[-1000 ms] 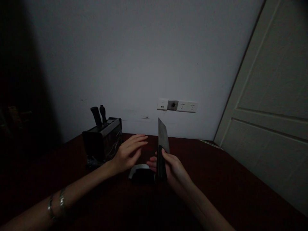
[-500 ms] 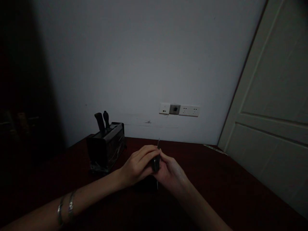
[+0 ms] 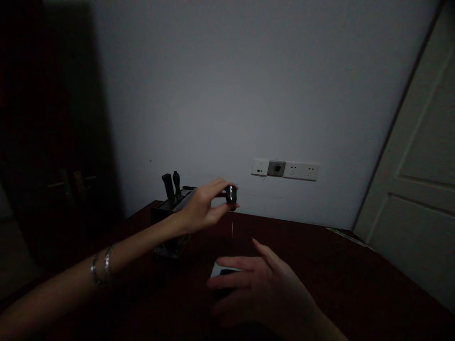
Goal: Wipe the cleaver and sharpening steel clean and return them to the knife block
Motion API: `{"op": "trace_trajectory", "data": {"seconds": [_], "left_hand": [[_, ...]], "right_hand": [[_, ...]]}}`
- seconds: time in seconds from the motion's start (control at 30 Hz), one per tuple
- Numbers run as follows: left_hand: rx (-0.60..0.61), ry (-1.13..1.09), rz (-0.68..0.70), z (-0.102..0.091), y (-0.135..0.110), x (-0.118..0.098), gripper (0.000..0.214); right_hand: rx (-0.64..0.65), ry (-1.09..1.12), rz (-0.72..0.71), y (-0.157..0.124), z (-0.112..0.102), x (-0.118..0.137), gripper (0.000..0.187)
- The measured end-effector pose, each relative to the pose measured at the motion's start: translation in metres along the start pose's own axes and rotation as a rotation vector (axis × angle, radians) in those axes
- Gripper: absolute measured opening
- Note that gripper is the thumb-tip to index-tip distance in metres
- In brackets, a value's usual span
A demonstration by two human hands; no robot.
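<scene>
My left hand (image 3: 209, 201) is raised above the table, thumb below and fingers above, pinching a dark handle (image 3: 231, 194) seen end-on with a shiny band. A thin bright line (image 3: 232, 230) lies below it, like a knife blade seen edge-on. Lower and nearer, my right hand (image 3: 259, 286) has its fingers spread, slightly blurred. Under those fingers shows a small pale flat thing (image 3: 216, 270) with a dark part; its kind is hidden. Behind my left wrist stands a black knife block (image 3: 168, 208), partly covered, with two black handles (image 3: 172, 184) sticking up.
The dark red table (image 3: 302, 246) runs back to a pale wall (image 3: 213, 94) with a row of sockets (image 3: 284, 169). A pale strip (image 3: 350, 238) lies at the table's back right edge. A panelled door (image 3: 423, 166) stands on the right. The light is dim.
My hands, together around the dark handle before, are now apart. My left hand has risen with the handle; my right hand has let go and dropped lower. The view has shifted left.
</scene>
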State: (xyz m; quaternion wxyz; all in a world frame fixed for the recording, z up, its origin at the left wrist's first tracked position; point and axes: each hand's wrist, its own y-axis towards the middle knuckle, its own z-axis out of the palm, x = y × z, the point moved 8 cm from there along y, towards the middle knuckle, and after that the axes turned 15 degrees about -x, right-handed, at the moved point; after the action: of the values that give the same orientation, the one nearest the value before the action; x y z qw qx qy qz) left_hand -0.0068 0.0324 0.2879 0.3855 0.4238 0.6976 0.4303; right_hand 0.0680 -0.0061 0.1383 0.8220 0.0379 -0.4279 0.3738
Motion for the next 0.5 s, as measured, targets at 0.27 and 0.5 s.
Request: {"op": "trace_trajectory", "data": {"seconds": [0.27, 0.5], "left_hand": [[-0.286, -0.078, -0.184, -0.093, 0.111, 0.043, 0.036], [-0.303, -0.063, -0.225, -0.142, 0.164, 0.079, 0.020]], "right_hand": [[-0.173, -0.030, -0.008, 0.015, -0.065, -0.010, 0.055], [-0.672, -0.696, -0.497, 0.045, -0.157, -0.026, 0.046]]}}
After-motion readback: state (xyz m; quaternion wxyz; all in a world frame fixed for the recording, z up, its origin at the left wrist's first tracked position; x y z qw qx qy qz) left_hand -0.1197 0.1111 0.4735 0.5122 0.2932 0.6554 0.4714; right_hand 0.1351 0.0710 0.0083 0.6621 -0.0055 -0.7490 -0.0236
